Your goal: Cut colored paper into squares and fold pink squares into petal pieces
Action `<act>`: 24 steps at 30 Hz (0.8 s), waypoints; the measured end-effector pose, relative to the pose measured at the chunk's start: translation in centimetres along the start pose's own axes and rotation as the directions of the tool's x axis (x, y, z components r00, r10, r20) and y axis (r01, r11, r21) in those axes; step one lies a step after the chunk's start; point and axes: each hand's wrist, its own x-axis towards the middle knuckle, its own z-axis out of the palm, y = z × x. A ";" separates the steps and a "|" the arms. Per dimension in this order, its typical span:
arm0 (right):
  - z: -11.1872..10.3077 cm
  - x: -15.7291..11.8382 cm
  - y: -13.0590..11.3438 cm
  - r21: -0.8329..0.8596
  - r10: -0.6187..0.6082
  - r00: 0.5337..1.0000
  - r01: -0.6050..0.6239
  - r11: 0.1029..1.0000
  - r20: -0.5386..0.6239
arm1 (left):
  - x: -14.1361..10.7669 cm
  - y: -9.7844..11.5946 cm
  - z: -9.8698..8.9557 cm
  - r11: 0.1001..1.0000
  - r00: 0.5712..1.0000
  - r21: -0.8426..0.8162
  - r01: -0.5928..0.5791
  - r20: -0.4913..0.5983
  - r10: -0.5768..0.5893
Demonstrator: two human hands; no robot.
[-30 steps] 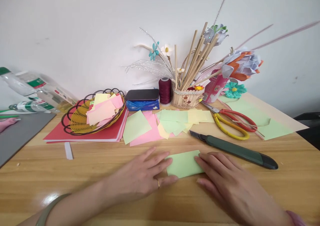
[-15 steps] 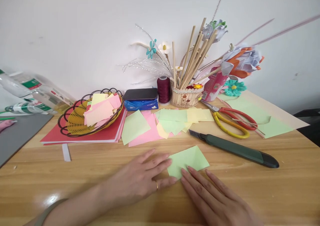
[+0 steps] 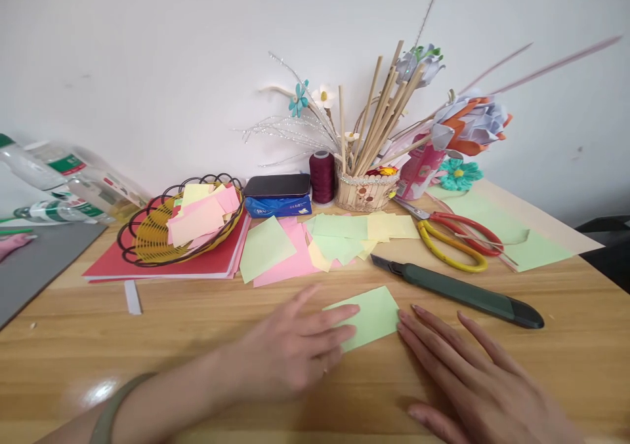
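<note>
The green slip [image 3: 377,318] lies flat on the surface [image 3: 364,404], between the hands and in front of the cutter [image 3: 462,293] and loose sheets [image 3: 268,250]. The left hand [image 3: 295,349] is spread, fingertips over the slip's left end; it is blurred, so how firmly it presses cannot be told. The right hand [image 3: 475,378] is flat and wide, gripping nothing, its fingertips at the slip's right edge, thumb held apart. The step in hand looks like flattening or squaring the slip; whether it is folded is unclear. The next move seems to call for a steady left hold and aligned edges.
</note>
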 end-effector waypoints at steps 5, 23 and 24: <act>0.0 0.1 0.0 0.011 0.014 1.000 -0.013 1.000 -0.021 | 4.4 0.4 2.3 0.986 0.986 0.136 -0.098 -0.119 0.114; 0.6 -0.6 -0.3 0.037 0.104 0.994 -0.105 0.994 0.021 | -3.0 0.3 2.4 0.957 0.972 -0.187 0.220 0.123 -0.200; 0.6 -0.6 -0.4 0.036 0.104 0.994 -0.104 0.994 0.020 | -3.3 0.3 2.3 0.953 0.970 -0.199 0.230 0.131 -0.207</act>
